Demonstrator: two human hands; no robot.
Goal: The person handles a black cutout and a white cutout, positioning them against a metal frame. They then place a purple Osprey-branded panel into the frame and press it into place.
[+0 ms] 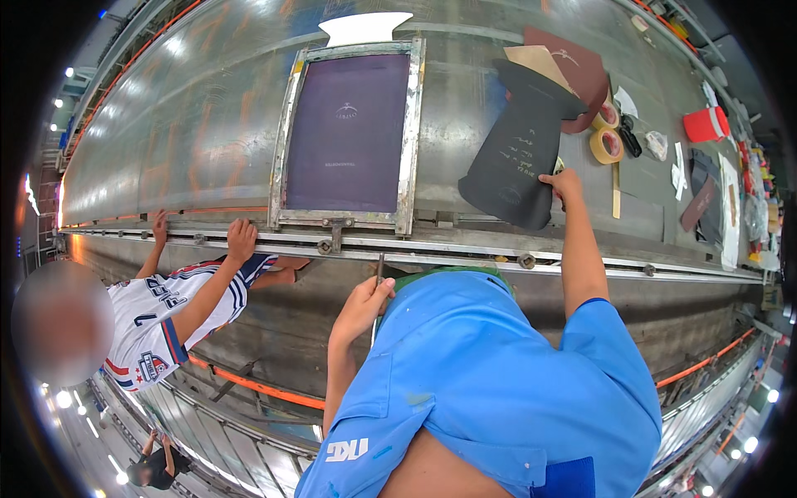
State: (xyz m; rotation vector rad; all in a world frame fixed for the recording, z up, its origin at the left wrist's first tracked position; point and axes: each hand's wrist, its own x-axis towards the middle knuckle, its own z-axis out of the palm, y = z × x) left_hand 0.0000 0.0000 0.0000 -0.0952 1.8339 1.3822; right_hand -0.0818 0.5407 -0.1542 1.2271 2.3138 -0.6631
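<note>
Plainly, the step in hand, as I judged it from my remote seat, was the handling of the dark cut sheet (516, 137) at its near edge. It lay on the metal bench (199, 124), just ahead and mostly to the left of the right hand's fingertips, with pale handwriting across its face. The right hand (568, 184) touched its lower right edge; I could not tell whether the fingers had pinched the sheet or only pressed on it. The left hand (359, 310), lower and well to the left, had its fingers curled together, seemingly clamped on a slim dark rod (380, 269) that stuck up past the thumb, near the bench's front rail (465, 248). Beyond the right fingers, a tan piece (540, 65) and a maroon piece (588, 76) lay partly beneath the sheet's far end. Just right of those fingers, I noted a tape roll (616, 147) and a narrow yellow strip (616, 191). Ahead of the left fingers lay a framed purple screen (347, 162), apart from the sheet. Farther left, a co-worker's hands (242, 241) rested along the bench edge. To my mind, any next move of the sheet called for a sure edge grip and care not to drag the pieces beneath.
</note>
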